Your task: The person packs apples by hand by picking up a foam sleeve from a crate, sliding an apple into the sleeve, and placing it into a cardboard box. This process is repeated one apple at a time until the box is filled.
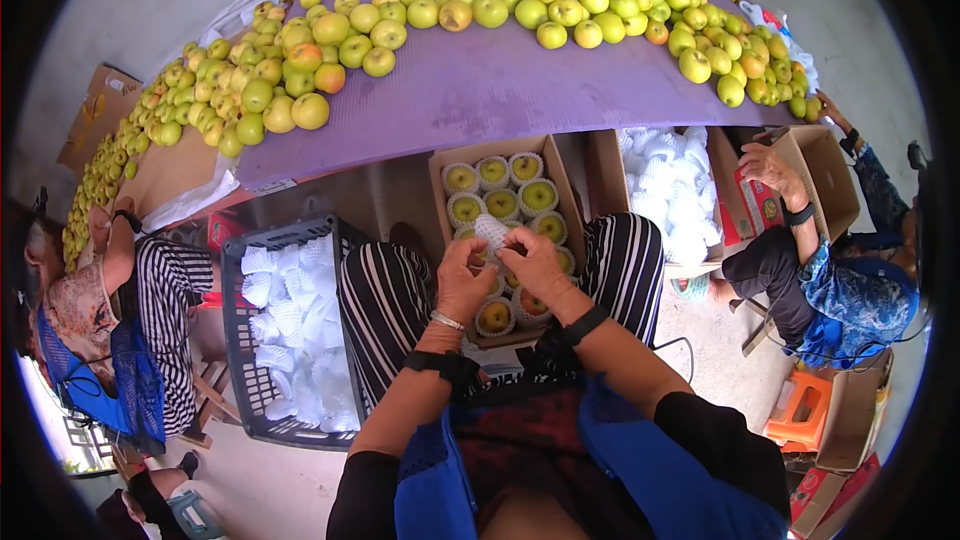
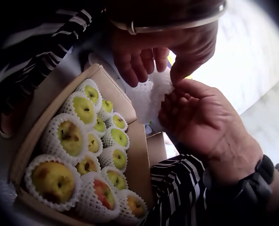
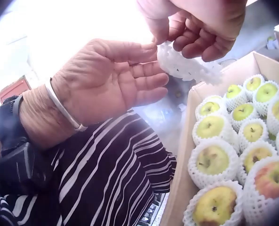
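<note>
Over an open carton, both hands meet at a white foam net sleeve. Thumb and finger of the left hand pinch one side of its edge; the right hand pinches the other side, its fingers curled. In the right wrist view the sleeve looks flattened, and the other fingers of the left hand are loosely extended. The left wrist view shows the sleeve hanging between both hands. Below, apples in net sleeves sit in rows inside the carton.
A dark crate of foam sleeves stands at the left, a box of more sleeves at the right. Loose apples lie across the purple table ahead. People sit on both sides; striped trouser legs flank the carton.
</note>
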`<action>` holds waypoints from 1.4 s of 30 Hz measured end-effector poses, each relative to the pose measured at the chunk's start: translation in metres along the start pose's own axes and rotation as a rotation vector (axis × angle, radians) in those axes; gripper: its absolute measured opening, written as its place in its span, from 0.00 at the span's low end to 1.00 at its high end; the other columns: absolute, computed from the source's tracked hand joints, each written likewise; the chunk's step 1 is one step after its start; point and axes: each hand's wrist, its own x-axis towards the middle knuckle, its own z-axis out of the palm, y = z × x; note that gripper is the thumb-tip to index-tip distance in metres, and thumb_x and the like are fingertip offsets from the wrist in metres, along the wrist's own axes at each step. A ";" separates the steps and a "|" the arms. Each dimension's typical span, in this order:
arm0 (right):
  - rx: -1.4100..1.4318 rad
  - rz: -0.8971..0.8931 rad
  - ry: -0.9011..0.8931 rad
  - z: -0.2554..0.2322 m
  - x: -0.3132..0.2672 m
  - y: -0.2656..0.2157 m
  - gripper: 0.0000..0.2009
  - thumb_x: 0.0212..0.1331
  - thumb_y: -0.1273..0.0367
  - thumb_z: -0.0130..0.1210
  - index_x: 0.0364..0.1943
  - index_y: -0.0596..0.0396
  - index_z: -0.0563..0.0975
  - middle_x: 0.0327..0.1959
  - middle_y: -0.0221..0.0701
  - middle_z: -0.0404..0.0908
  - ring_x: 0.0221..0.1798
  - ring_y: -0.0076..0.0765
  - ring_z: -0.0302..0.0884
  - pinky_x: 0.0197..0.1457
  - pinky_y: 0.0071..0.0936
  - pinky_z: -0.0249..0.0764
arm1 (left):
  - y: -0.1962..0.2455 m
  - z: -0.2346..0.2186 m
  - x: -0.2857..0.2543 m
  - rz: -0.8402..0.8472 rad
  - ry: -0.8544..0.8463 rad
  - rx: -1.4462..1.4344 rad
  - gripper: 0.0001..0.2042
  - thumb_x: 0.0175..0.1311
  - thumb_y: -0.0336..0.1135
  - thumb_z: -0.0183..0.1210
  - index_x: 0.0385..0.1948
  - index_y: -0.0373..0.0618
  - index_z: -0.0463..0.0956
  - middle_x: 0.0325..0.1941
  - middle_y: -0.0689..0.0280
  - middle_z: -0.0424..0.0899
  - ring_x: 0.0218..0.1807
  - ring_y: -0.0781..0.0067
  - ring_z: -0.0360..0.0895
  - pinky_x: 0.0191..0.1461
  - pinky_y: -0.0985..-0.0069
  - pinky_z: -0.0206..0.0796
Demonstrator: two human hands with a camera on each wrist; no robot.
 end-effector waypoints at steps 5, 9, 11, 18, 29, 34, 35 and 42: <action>0.113 0.027 -0.107 -0.006 0.000 -0.004 0.05 0.44 0.73 0.55 0.23 0.59 0.72 0.20 0.20 0.69 0.24 0.14 0.62 0.26 0.14 0.62 | -0.018 0.003 0.000 -0.190 -0.110 -0.242 0.12 0.45 0.23 0.58 0.34 0.37 0.71 0.27 0.68 0.75 0.28 0.82 0.72 0.31 0.85 0.67; 0.293 0.136 -0.228 -0.016 -0.002 -0.020 0.04 0.45 0.72 0.54 0.23 0.58 0.73 0.19 0.20 0.69 0.24 0.13 0.62 0.25 0.13 0.61 | -0.005 -0.005 0.001 -0.443 -0.197 -0.523 0.08 0.48 0.24 0.57 0.32 0.37 0.73 0.27 0.68 0.76 0.26 0.80 0.73 0.31 0.84 0.68; 0.296 0.163 -0.242 -0.018 -0.002 -0.020 0.04 0.45 0.72 0.54 0.23 0.58 0.73 0.20 0.20 0.69 0.23 0.13 0.62 0.25 0.13 0.61 | -0.007 -0.005 0.000 -0.465 -0.210 -0.556 0.08 0.48 0.25 0.57 0.32 0.37 0.73 0.27 0.68 0.76 0.26 0.81 0.73 0.30 0.84 0.68; 0.282 0.183 -0.297 -0.021 -0.002 -0.018 0.03 0.46 0.74 0.54 0.24 0.58 0.74 0.20 0.20 0.69 0.23 0.13 0.62 0.25 0.12 0.60 | -0.007 -0.003 0.000 -0.477 -0.176 -0.510 0.07 0.49 0.25 0.55 0.31 0.37 0.73 0.25 0.68 0.76 0.24 0.81 0.72 0.29 0.85 0.68; 0.623 0.354 -0.120 -0.026 0.002 -0.008 0.03 0.49 0.72 0.51 0.22 0.54 0.71 0.20 0.21 0.70 0.22 0.16 0.66 0.25 0.13 0.63 | -0.033 -0.004 0.005 -0.346 0.218 -0.857 0.05 0.53 0.29 0.46 0.31 0.42 0.67 0.27 0.67 0.74 0.27 0.79 0.72 0.31 0.82 0.68; 0.505 0.437 -0.077 -0.023 0.002 -0.019 0.04 0.50 0.70 0.52 0.23 0.54 0.72 0.22 0.23 0.71 0.25 0.18 0.69 0.27 0.14 0.65 | -0.025 -0.007 0.006 -0.474 0.268 -0.835 0.04 0.57 0.29 0.44 0.31 0.44 0.66 0.27 0.68 0.73 0.27 0.79 0.72 0.30 0.83 0.67; 0.512 0.473 -0.129 -0.022 0.001 -0.025 0.03 0.50 0.70 0.52 0.25 0.55 0.73 0.22 0.23 0.71 0.26 0.18 0.69 0.28 0.14 0.65 | -0.025 -0.007 0.007 -0.433 0.289 -0.790 0.04 0.57 0.29 0.43 0.31 0.44 0.66 0.27 0.68 0.73 0.27 0.79 0.72 0.30 0.83 0.67; 0.324 0.184 -0.193 -0.005 -0.002 -0.005 0.10 0.48 0.75 0.52 0.36 0.59 0.73 0.28 0.21 0.73 0.29 0.13 0.65 0.32 0.13 0.63 | 0.003 -0.007 0.008 -0.539 0.226 -1.143 0.07 0.57 0.29 0.45 0.36 0.42 0.67 0.29 0.69 0.74 0.28 0.80 0.71 0.32 0.84 0.66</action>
